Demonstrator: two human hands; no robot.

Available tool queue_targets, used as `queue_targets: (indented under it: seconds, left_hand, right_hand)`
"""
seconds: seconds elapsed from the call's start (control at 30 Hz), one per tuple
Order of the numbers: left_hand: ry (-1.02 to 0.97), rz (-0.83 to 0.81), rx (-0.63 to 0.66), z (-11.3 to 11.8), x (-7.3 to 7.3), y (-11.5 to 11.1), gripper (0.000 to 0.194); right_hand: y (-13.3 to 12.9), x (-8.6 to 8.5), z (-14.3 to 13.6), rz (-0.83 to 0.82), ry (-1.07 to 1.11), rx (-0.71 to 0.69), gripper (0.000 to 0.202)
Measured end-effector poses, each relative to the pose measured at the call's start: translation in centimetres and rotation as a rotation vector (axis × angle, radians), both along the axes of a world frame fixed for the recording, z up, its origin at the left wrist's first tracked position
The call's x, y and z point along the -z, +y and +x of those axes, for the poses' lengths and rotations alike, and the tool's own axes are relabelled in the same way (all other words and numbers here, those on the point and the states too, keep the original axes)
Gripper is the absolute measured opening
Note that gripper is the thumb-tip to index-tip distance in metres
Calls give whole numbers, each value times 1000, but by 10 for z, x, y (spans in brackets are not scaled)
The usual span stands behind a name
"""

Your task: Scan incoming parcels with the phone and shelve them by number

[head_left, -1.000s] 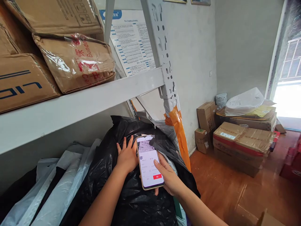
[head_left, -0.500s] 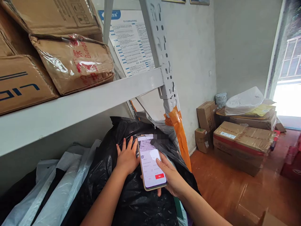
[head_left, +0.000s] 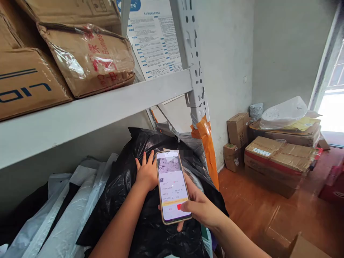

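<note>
A lit smartphone (head_left: 173, 186) in a pale case is in my right hand (head_left: 200, 206), its screen facing me. The thumb lies on a red button low on the screen, and the other fingers wrap behind the phone. My left hand (head_left: 147, 173) rests with fingers spread on a black plastic parcel bag (head_left: 150, 225), just left of the phone. A pale label on the bag lies partly behind the top of the phone. The screen shows a picture of a label above lines of text.
Above is a white shelf beam (head_left: 102, 120) bearing cardboard boxes (head_left: 91, 59). White and grey parcels (head_left: 72, 211) lie at the left. An upright post with orange tape (head_left: 205, 143) stands beyond the bag. More boxes (head_left: 279, 157) sit on the reddish floor at the right.
My right thumb has moved down the screen onto the red button. New text lines and a yellow strip show on the phone. The view has shifted slightly; my left hand stays on the bag.
</note>
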State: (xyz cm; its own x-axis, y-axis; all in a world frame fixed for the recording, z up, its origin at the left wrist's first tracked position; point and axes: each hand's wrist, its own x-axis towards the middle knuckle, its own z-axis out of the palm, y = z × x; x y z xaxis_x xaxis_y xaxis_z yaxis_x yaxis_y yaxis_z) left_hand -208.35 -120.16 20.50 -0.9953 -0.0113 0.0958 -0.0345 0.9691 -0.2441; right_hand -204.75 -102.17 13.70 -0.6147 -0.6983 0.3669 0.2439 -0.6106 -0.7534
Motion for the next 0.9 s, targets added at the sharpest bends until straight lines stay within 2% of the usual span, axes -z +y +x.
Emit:
queue_targets:
  seconds: [0.17,0.27,0.4,0.53,0.67,0.73,0.8,0.9]
  left_hand:
    - [36,-13,15,-10,14,-13,66]
    - [90,-24,61,-13,20,-20,63]
    - [112,-29,47,-15,22,-19,61]
    - [98,-4,-13,-15,16,-10,69]
    - [69,56,-20,-12,7,-3,73]
    - [40,74,-15,-11,0,2,73]
    - [-16,86,-23,-12,-7,9,80]
    - [-137,62,-93,-22,-15,27,92]
  right_hand:
    - [1,-1,10,15,90,-72,87]
    - [-1,-2,15,16,94,-91,87]
    - [-6,1,24,-34,31,-164,90]
    - [-11,13,35,-173,-136,-262,93]
    - [-6,32,35,-174,-158,-328,86]
    - [2,40,33,-170,-137,-315,74]
    - [12,43,33,-173,-125,-274,66]
    - [29,41,37,-125,-175,-122,63]
